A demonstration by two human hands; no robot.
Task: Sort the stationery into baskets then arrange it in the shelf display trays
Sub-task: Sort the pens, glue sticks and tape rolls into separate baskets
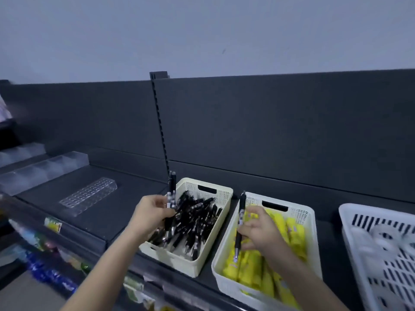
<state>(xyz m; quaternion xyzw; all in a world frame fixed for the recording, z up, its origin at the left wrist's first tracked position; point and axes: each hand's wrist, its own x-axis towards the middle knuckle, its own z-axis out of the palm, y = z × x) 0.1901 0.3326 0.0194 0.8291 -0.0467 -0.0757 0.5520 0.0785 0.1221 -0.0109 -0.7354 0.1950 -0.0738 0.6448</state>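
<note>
A cream basket [222, 194] on the dark shelf is full of black pens [195, 218]. My left hand [152, 212] grips two black pens [171, 189] upright above its left rim. To the right, a white basket [312, 221] holds yellow highlighters [294, 232]. Above it my right hand [260, 230] pinches a single black pen [241, 205], held nearly upright. A clear perforated pen tray [89, 195] lies on the shelf to the left.
A white slotted basket [350, 218] with white tape rolls [384, 236] stands at the far right. Clear stepped display trays [45, 167] sit at the left back. The dark back panel [269, 131] rises behind the baskets. Lower shelves with packaged goods [40, 254] lie below left.
</note>
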